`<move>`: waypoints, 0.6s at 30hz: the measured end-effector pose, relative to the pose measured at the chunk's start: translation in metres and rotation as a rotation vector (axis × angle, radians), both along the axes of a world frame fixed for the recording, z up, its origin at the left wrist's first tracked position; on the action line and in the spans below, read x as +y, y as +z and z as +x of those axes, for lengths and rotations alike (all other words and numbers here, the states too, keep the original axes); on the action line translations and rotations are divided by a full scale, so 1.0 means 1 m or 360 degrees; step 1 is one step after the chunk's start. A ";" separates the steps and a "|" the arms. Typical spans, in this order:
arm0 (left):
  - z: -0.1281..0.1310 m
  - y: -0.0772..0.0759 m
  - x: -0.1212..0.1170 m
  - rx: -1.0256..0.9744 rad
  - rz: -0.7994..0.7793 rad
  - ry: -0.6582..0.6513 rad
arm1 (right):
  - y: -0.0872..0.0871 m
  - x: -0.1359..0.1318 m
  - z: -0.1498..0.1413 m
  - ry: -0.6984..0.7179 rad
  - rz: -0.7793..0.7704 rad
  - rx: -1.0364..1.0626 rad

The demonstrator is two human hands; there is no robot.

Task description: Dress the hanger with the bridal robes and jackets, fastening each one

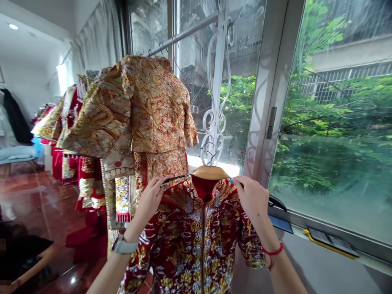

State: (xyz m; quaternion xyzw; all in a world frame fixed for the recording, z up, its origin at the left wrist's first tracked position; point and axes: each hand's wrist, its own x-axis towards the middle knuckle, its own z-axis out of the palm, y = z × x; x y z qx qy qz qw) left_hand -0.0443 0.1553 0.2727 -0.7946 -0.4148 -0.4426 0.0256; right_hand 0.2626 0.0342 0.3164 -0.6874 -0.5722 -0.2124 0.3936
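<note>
A red jacket [196,245], densely embroidered in gold and silver, hangs upright in front of me on a wooden hanger [211,172]. My left hand [153,196] is closed on its shoulder at the left, with a thin black strip [177,178] running from the fingers to the collar. At the opposite shoulder, my right hand [252,198] grips the cloth beside the hanger's end. Both hands' fingertips are partly hidden. The hanger's metal hook [211,151] rises in front of the window, touching no rail that I can see.
Gold embroidered jackets [159,106] hang from a metal rail [190,30] at the left. A phone-like dark object [330,241] with a yellow edge lies on the sill. A curved black piece [278,203] shows beside my right wrist. Red tiles [61,228] cover the floor.
</note>
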 end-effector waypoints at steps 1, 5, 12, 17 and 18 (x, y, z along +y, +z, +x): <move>-0.004 -0.003 0.000 -0.0011 -0.0022 0.0020 | -0.001 0.001 -0.003 0.0025 -0.0027 0.0013; -0.009 -0.003 -0.004 -0.0031 -0.0024 0.0027 | -0.007 -0.003 -0.004 0.0047 -0.0116 0.0125; 0.008 0.013 0.003 -0.0004 -0.0071 -0.0106 | -0.005 -0.011 0.002 -0.0129 -0.0122 0.0155; -0.004 0.007 0.012 -0.0068 -0.0116 -0.0098 | -0.008 -0.009 -0.017 -0.0128 -0.0025 0.0057; -0.008 0.007 0.010 -0.0080 -0.0095 -0.0062 | -0.011 -0.008 -0.018 -0.0119 -0.0009 0.0041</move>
